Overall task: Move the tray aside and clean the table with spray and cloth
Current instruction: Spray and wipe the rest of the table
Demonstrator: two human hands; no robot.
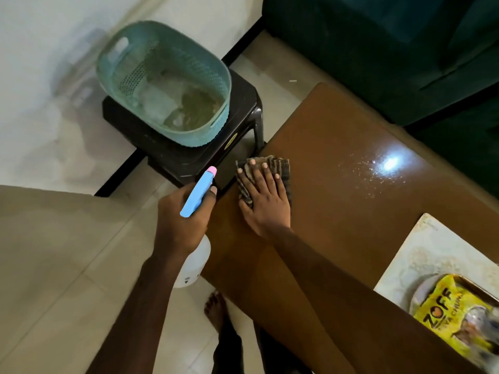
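left hand (181, 220) grips spray bottle (198, 195) | cloth (280, 166) under flat right hand (266, 202)

The yellow packet (450, 323) on the tray (421, 249) reads "ZOFF"; smaller print is unclear.

The glossy table top (337, 198) is brown, the folded cloth (278, 163) striped tan and dark brown, and the rectangular tray (421, 247) white with a faint grey-beige floral pattern, bearing a yellow packet (442, 309) lettered in black. The plastic spray bottle (197, 195) has a sky-blue head, pink nozzle tip and milky white body; the perforated plastic basket (189, 63) is teal, the sofa (391, 49) deep green.
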